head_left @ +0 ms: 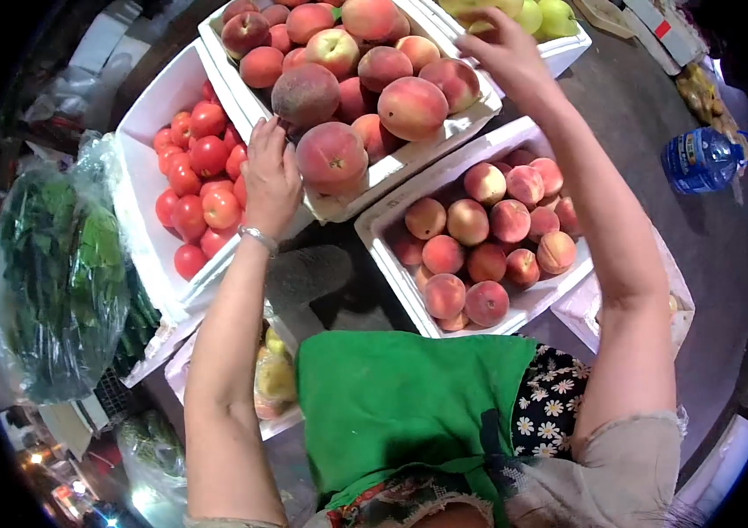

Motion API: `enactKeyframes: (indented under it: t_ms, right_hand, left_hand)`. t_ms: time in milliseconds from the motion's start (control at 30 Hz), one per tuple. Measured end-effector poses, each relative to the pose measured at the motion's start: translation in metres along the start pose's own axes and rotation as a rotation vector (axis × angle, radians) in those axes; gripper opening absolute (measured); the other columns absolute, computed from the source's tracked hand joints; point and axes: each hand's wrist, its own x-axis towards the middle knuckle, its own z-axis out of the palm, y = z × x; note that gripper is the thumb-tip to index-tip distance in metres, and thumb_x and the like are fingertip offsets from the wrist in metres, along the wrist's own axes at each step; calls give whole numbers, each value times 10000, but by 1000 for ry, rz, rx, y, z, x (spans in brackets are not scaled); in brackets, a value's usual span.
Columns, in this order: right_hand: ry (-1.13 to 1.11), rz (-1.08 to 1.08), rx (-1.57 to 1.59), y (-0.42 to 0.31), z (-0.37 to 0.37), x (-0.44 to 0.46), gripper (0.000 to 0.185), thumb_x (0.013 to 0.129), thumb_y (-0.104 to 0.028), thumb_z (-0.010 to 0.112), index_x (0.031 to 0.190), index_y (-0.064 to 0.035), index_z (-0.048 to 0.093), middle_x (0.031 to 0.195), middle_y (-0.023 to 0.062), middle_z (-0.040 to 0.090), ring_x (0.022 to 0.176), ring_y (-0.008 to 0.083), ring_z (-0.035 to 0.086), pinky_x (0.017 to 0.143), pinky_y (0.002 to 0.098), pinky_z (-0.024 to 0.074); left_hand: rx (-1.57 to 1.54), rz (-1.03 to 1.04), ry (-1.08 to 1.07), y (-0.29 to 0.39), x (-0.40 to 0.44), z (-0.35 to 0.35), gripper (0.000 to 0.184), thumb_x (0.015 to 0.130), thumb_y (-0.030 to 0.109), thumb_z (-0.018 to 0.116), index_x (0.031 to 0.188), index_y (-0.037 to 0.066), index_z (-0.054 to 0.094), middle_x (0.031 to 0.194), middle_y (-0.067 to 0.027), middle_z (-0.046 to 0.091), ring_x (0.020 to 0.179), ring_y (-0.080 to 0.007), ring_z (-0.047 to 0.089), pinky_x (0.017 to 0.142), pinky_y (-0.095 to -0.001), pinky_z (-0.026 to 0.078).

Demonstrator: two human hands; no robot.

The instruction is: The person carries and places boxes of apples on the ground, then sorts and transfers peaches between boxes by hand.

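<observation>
My left hand (271,176) lies at the left edge of a white foam box (391,180) of large peaches (332,158), its fingertips on the rim between that box and a box of tomatoes (209,156). It holds nothing visible, and its fingers are stretched out. Up at the right, my right hand (507,53) hangs over the far right rim of the peach box, beside green-yellow fruit (557,18). Its fingers are apart and slightly bent, with nothing seen in them. A lower foam box (396,273) holds several smaller peaches (486,262) beneath my right forearm.
Plastic-bagged leafy greens (66,273) lie at the far left. A large blue water bottle (702,160) is on the floor at the right. Near my green apron (409,396) are bagged fruit (274,374) and another foam box (673,282) at the lower right.
</observation>
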Motion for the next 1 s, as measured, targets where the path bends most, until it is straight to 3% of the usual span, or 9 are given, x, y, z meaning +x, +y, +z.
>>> enactKeyframes:
  t_ms: [200,267,300,433,600,800,867,933,1000]
  right_hand:
    - [-543,532,-513,50,-105,-129,552,695,-308,780,1154,-57,603,1077,198,645,1022,298,624,892,377,487]
    - [-442,98,-546,111,-107,-168,689,633,-318,820,1233,-92,566,1290,203,514,1228,329,485,1017,380,412]
    - [-515,248,-669,98,-103,-176,763,607,-307,836,1281,-108,537,1414,177,384,1317,358,369,1088,388,345]
    - [-373,300,-769,100,-85,-190,809,633,-240,832,1357,-138,485,1409,165,409,1303,350,394,1077,429,359]
    - [-573,-45,-1005,96,-74,-169,799,645,-128,791,1376,-182,474,1271,100,537,1201,308,492,985,408,419]
    - [-693,-86,-1022,99,-90,-152,726,640,-143,798,1310,-148,518,1096,94,624,1069,265,581,897,375,463]
    - [-370,29,-313,106,-92,-147,688,676,-190,801,1298,-104,520,1092,85,646,964,205,620,805,329,495]
    - [-297,421,59,68,-89,-125,653,719,-234,792,1291,-68,523,1114,74,639,907,138,614,736,277,504]
    - [-264,432,238,16,-77,-97,569,812,-245,728,1300,-47,511,1092,37,611,874,81,585,766,257,486]
  left_hand:
    - [78,82,24,-12,0,9,288,926,111,499,1170,-30,560,1297,-216,544,1265,-381,471,1074,-449,371]
    - [86,83,4,-16,0,11,301,942,115,479,1195,-32,549,1341,-211,511,1304,-374,432,1090,-443,351]
    - [85,79,-9,-15,0,10,307,944,116,476,1203,-32,545,1351,-209,504,1312,-373,424,1095,-440,346]
    - [88,89,-27,-15,-1,10,323,946,112,468,1227,-33,536,1362,-202,497,1325,-367,410,1105,-433,339]
    - [101,103,-14,-10,1,6,320,944,107,467,1229,-10,553,1349,-186,506,1309,-362,427,1100,-433,345]
    - [97,93,0,-9,0,6,317,937,104,465,1219,-3,564,1338,-183,517,1301,-364,434,1077,-439,366]
    - [101,63,-20,-2,1,2,311,921,91,480,1201,-13,566,1334,-188,519,1299,-369,434,1079,-441,364]
    - [86,75,0,-4,0,4,275,903,76,493,1147,-21,573,1326,-194,522,1292,-379,439,1074,-449,366]
    - [101,82,2,0,0,1,266,901,74,489,1138,-18,570,1330,-193,516,1302,-378,428,1054,-459,378]
